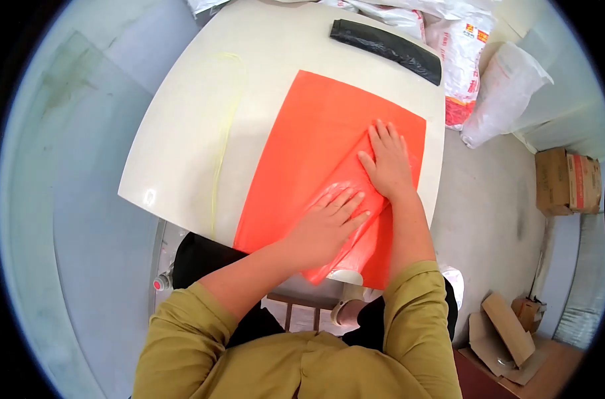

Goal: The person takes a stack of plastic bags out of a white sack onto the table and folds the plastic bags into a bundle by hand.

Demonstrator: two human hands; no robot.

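An orange-red plastic sheet [302, 146] lies over the right half of the white table [176, 133], one part of it folded over into a wrinkled, shiny flap. My left hand [327, 226] is open, its fingers stretched out flat on this flap near the front edge. Farther up and to the right, my right hand [387, 159] presses on the sheet beside the fold, palm down with fingers spread. A bit of white table shows under the lifted front corner of the sheet.
A black rolled bundle of plastic [385, 50] lies at the table's back edge. A thin yellow strip [226, 133] runs down the left side. White printed sacks [458, 66] and a clear plastic bag [505, 93] stand behind right; cardboard boxes [568, 181] sit on the right.
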